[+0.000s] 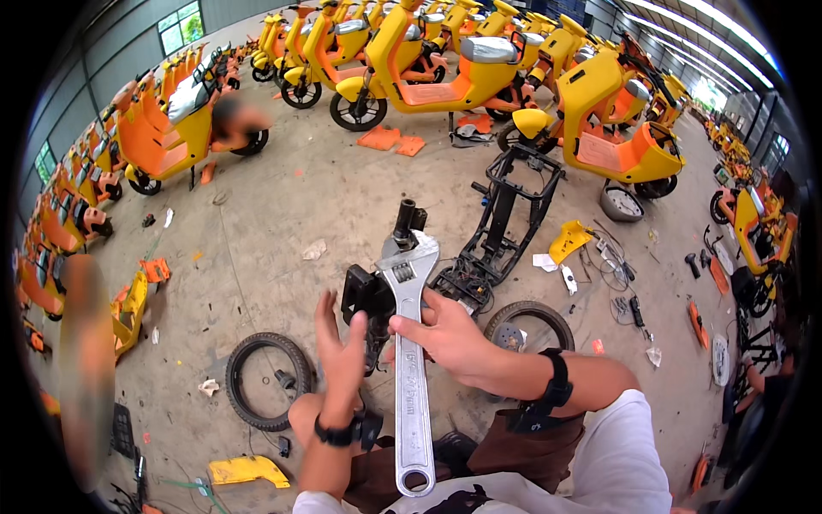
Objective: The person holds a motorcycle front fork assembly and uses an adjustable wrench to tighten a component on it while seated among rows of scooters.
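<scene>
A large silver adjustable wrench [413, 403] stands lengthwise in the middle of the view, its jaw around or against the black metal tube [405, 218] of a stripped scooter frame [505, 223]. My right hand [441, 338] grips the wrench handle just below the head, thumb across it. My left hand [341, 351] is just left of the handle, fingers apart and raised, below a black block [364, 291] on the frame; it holds nothing.
Rows of yellow-orange scooters [419, 77] surround me. Loose tires [233, 381] lie either side, with a wheel hub [622, 204], yellow panels [244, 471], cables [612, 265] and scraps on the concrete floor. Another person [753, 385] is partly visible at the right edge.
</scene>
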### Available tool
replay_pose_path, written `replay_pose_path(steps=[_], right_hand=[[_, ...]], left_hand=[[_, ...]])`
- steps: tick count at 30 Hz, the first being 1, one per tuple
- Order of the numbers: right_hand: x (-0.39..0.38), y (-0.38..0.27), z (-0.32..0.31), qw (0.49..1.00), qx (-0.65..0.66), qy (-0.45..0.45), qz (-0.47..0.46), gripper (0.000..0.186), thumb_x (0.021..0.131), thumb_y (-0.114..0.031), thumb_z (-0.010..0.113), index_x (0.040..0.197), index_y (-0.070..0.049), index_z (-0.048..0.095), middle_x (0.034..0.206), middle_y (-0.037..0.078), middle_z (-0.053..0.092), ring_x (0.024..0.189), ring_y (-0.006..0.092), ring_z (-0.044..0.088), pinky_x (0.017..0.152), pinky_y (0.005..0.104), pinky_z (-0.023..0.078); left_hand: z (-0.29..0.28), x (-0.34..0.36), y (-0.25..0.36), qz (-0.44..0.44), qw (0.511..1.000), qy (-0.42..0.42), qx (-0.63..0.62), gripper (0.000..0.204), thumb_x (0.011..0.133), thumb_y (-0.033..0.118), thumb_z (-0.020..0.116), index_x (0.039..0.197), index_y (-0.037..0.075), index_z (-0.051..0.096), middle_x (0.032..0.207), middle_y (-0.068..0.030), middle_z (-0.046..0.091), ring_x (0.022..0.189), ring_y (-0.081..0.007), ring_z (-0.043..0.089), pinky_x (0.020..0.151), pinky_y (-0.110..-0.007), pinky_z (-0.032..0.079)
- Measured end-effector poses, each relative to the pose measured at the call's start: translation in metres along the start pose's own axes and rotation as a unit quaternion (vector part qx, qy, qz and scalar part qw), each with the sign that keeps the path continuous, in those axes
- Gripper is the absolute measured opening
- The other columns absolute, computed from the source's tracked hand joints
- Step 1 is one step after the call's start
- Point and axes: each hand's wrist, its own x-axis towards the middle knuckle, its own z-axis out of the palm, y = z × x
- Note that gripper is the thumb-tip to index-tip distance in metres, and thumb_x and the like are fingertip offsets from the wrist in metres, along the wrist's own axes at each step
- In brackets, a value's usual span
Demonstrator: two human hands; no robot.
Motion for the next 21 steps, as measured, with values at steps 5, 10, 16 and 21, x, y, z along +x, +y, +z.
replay_pose_path(steps=[5, 10, 16, 21], right_hand=[[-0.004, 0.029, -0.013, 0.996, -0.056, 0.027, -0.060, 0.038, 0.089, -0.008, 0.065, 0.121, 0.001, 0.047, 0.084, 0.007, 0.063, 0.070, 0.0146, 0.066, 0.058, 0.0294, 0.054], [0.000, 0.040, -0.029, 0.995, -0.066, -0.007, -0.072, 0.060, 0.086, -0.009, 0.070, 0.137, -0.001, 0.040, 0.114, 0.008, 0.064, 0.103, 0.0143, 0.061, 0.087, 0.0285, 0.050], [-0.040, 0.058, -0.056, 0.972, -0.046, -0.131, -0.190, 0.074, 0.087, -0.011, 0.067, 0.147, 0.002, 0.024, 0.134, 0.014, 0.053, 0.110, 0.0130, 0.054, 0.093, 0.0297, 0.046], [-0.062, 0.042, -0.081, 0.936, -0.092, -0.211, -0.268, 0.081, 0.090, -0.015, 0.060, 0.150, 0.003, 0.009, 0.146, 0.016, 0.041, 0.133, 0.0208, 0.041, 0.108, 0.0355, 0.033]], left_hand=[[-0.038, -0.070, 0.060, -0.413, 0.753, -0.366, -0.358, 0.061, 0.095, 0.036, 0.055, 0.137, -0.003, 0.035, 0.120, -0.0252, 0.056, 0.105, -0.0356, 0.062, 0.088, -0.046, 0.053], [0.018, -0.087, 0.095, -0.397, 0.858, -0.236, -0.225, 0.019, 0.097, 0.016, 0.053, 0.103, 0.010, 0.036, 0.064, -0.0069, 0.046, 0.038, -0.0184, 0.045, 0.034, -0.034, 0.043], [0.008, -0.120, 0.095, -0.412, 0.800, -0.273, -0.339, 0.025, 0.087, -0.006, 0.057, 0.096, 0.006, 0.037, 0.050, -0.0036, 0.037, 0.030, -0.0159, 0.043, 0.028, -0.031, 0.038], [0.014, -0.126, 0.088, -0.377, 0.676, -0.354, -0.525, 0.026, 0.087, -0.006, 0.055, 0.090, 0.006, 0.032, 0.047, -0.0034, 0.036, 0.027, -0.0130, 0.040, 0.024, -0.028, 0.036]])
